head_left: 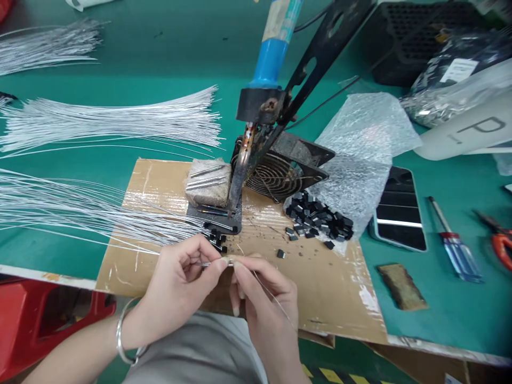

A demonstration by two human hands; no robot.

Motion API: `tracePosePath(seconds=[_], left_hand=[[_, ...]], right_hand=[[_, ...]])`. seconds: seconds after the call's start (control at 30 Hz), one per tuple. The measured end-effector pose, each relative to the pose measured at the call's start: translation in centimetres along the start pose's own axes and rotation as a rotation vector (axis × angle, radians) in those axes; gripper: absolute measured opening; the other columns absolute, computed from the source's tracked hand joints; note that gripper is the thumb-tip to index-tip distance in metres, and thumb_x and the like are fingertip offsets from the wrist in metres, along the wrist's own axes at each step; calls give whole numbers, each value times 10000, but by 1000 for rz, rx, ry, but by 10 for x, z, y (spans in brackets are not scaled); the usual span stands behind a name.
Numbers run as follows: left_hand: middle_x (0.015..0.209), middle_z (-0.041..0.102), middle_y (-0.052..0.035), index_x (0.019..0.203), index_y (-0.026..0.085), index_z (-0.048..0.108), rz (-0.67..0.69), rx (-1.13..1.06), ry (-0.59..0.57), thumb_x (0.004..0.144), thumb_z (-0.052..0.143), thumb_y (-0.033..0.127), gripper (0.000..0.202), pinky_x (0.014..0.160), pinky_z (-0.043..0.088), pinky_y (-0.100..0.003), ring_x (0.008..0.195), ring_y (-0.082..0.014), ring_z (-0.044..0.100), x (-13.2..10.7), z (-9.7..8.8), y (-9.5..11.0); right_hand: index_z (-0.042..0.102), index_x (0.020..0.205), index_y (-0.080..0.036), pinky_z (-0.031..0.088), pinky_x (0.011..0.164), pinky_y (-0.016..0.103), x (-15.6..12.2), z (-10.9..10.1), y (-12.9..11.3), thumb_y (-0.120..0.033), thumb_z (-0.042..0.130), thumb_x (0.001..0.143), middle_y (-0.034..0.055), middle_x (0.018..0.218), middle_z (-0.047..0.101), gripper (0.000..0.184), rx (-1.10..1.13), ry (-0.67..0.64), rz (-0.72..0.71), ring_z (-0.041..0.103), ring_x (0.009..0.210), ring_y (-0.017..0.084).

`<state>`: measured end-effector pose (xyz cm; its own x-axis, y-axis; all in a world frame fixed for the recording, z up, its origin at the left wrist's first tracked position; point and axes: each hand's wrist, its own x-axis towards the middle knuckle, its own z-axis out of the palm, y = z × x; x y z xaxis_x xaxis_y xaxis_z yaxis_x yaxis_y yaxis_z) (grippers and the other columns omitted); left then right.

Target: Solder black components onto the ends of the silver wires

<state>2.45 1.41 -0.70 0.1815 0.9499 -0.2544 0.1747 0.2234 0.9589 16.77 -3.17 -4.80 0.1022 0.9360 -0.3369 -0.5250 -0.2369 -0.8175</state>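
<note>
Both hands meet over the near edge of a cardboard mat. My left hand pinches the end of a thin white wire between thumb and fingertips. My right hand pinches a fine wire that trails down over its back. The fingertips of both hands touch at a tiny part, too small to make out. Just beyond them lie a few small black components. A soldering iron with a blue handle stands in a black stand, its tip pointing down at a sponge block.
Bundles of white wires fan across the green table at left. A pile of black components lies on bubble wrap beside a small fan. At right lie a phone, a screwdriver and red-handled cutters.
</note>
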Motion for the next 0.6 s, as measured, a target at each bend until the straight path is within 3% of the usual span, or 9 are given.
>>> tracePosePath(seconds=[0.23, 0.6], left_hand=[[605, 631, 16, 730, 165, 648, -1, -31, -15, 885, 677, 222, 167, 501, 436, -156, 540, -78, 524, -1, 0, 4], [603, 593, 13, 766, 182, 643, -10, 34, 29, 902, 671, 298, 181, 470, 389, -200, 536, -103, 474, -2, 0, -2]], right_hand=[[892, 980, -269, 472, 443, 167, 5, -2, -7, -440, 792, 928, -2, 708, 618, 205, 65, -103, -4, 581, 533, 75], [887, 906, -283, 427, 415, 170, 6, 0, -4, -394, 863, 870, -22, 677, 642, 119, 30, -41, 51, 548, 476, 59]])
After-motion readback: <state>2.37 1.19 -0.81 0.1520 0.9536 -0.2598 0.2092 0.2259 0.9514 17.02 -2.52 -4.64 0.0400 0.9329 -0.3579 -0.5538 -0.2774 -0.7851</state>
